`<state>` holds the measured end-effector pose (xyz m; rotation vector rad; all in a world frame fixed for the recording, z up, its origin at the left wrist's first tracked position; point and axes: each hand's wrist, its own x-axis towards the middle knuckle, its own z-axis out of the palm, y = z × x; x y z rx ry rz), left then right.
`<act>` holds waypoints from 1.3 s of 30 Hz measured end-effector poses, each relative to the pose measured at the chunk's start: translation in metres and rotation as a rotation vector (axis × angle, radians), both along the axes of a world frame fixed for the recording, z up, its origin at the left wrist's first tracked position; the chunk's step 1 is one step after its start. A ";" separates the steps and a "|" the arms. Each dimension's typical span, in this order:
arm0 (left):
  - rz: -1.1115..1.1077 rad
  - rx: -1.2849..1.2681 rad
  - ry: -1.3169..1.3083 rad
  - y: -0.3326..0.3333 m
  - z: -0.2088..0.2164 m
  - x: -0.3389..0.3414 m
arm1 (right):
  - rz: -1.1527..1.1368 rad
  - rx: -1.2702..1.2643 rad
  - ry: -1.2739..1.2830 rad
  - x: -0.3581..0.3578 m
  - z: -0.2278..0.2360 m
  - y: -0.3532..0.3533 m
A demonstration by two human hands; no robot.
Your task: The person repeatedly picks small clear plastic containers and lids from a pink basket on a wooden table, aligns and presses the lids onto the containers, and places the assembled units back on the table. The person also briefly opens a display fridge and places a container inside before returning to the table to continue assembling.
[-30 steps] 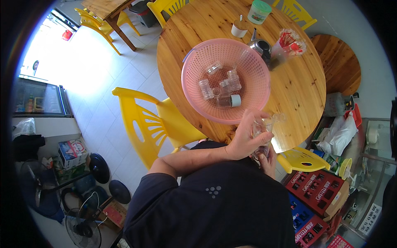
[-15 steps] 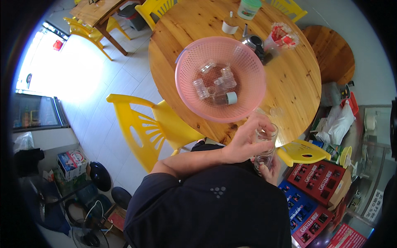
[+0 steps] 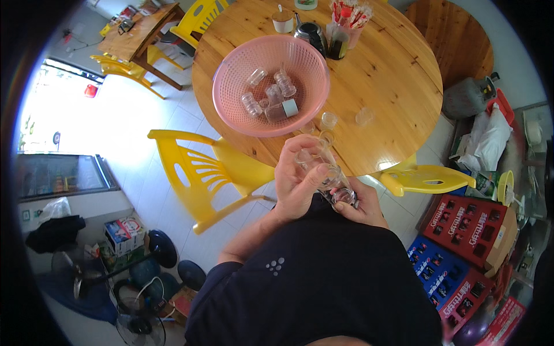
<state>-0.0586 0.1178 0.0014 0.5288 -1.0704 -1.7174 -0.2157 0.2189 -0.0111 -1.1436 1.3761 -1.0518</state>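
Over my lap, in front of the round wooden table, both hands hold clear drinking glasses that look stacked or pressed end to end; exactly how they fit is hard to make out. My left hand is closed around the upper end, thumb across the glass. Fingers of my right hand grip the lower end. Just beyond is a pink plastic basket with several clear glasses and a white-capped clear container lying in it. Small clear glasses stand beside the basket.
A metal teapot, a dark bottle and a tub of red-and-white packets stand at the table's far side. Yellow chairs flank me. Red and blue bottle crates sit at the right, a gas cylinder beyond.
The whole view has shifted, with the basket now further left. My hands and the glasses have moved left; the glasses, upright before, are now tilted, upper end to the left.
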 end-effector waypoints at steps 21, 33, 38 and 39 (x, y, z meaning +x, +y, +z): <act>0.624 -0.041 -0.141 0.140 0.032 0.054 | 1.059 -0.178 0.481 0.002 0.017 0.016; 0.322 0.147 0.479 0.117 0.033 0.161 | 0.613 -0.394 0.852 0.061 0.023 0.027; 0.485 0.832 0.949 0.122 -0.035 0.175 | 0.683 -0.200 1.391 0.059 0.020 0.015; 0.421 0.804 0.959 0.128 -0.047 0.174 | 0.712 -0.230 1.417 0.059 0.019 0.012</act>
